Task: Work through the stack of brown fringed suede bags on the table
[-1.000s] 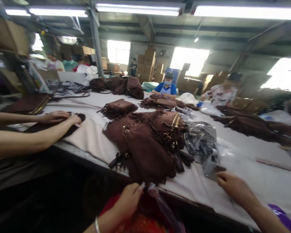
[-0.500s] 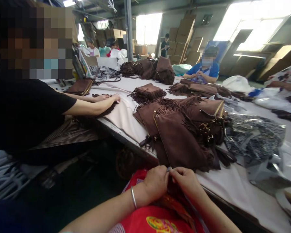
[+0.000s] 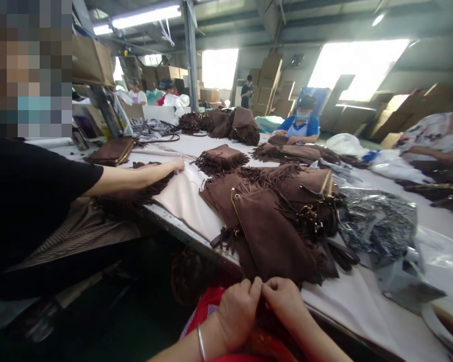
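My left hand [image 3: 238, 312], with a silver bangle [image 3: 201, 343] on its wrist, is closed above my red-clad lap at the table edge. Right beside it is my right hand [image 3: 286, 301], thumb and forefinger pinched. The fingertips of both meet; whatever lies between them is too small to make out. Just beyond, a brown fringed bag [image 3: 275, 231] with a zip along one side lies on a pile of similar bags [image 3: 287, 177]. Gold-coloured clasps and dark straps show at the pile's right side.
A clear plastic bag of silvery pieces [image 3: 379, 221] lies right of the pile. At left, a co-worker's arm [image 3: 136, 180] reaches over dark fringed pieces. More brown bags [image 3: 222, 157] lie farther back on the pale-covered table [image 3: 186, 203]. A roll [image 3: 443, 322] sits at lower right.
The view has tilted up and shifted right. My hands stay together, and the small pale bit seen between the fingertips is now hidden. The co-worker's forward hand still rests on the table.
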### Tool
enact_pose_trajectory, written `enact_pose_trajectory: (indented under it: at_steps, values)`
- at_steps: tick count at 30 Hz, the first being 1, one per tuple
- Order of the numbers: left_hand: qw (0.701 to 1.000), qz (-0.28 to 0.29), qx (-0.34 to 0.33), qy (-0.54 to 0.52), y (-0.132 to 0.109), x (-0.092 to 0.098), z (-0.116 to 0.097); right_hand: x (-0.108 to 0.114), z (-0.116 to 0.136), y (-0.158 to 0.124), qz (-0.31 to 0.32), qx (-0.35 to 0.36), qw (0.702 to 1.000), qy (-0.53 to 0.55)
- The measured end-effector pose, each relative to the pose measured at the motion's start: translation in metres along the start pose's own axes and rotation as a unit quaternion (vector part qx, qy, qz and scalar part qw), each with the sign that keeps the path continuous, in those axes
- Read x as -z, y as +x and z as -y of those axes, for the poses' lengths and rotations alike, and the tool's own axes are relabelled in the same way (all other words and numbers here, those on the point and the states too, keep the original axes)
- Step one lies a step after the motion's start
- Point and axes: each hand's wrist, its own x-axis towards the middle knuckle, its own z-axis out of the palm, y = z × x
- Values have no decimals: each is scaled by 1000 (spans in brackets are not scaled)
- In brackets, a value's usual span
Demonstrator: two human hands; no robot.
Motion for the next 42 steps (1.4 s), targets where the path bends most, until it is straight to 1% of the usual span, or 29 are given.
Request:
enact_pose_trajectory:
  at_steps: [3,6,10,12,14,16,17,20,22,24,26,30,35,37,39,40,41,42]
  values:
    - [1000,11,-1,12,3,-3,4,-1,-1,-5,2,11,1000,17]
    - [999,26,29,-10,8,-4,6,-1,-5,-12,19,38,998,44]
    - [987,44,71,-136,12,2,0,-1,-14,-20,21,37,996,76]
    - [972,47,102,-205,13,6,-6,-1,-17,-23,13,34,996,83]
    - [951,52,146,-268,13,8,-12,-1,-21,-25,5,34,995,96]
    - [917,66,200,-339,12,6,-16,-3,-24,-27,12,17,991,132]
    - [892,77,232,-380,10,4,-18,-4,-26,-28,18,-1,986,163]
    - [792,107,320,-509,6,-1,-21,-8,-31,-33,31,-50,962,266]
    - [726,124,337,-587,4,-3,-22,-9,-35,-36,33,-55,945,321]
    - [671,142,339,-645,4,-3,-23,-9,-37,-37,35,-50,938,342]
    - [622,167,349,-681,3,-1,-23,-7,-39,-38,27,-30,944,326]
    - [530,220,365,-733,0,1,-20,-2,-40,-39,-6,38,967,251]
    - [425,242,378,-786,-3,-4,-16,-5,-44,-37,-25,117,972,200]
    - [390,240,383,-802,-3,-8,-14,-7,-45,-35,-40,143,975,165]
    - [374,233,382,-813,-2,-10,-13,-8,-48,-33,-48,136,983,111]
    - [374,232,379,-814,-2,-10,-13,-8,-49,-32,-47,120,989,79]
    - [383,230,377,-811,-2,-11,-13,-7,-51,-32,-45,102,993,51]
    - [401,228,377,-804,-2,-10,-14,-6,-52,-33,-41,85,995,35]
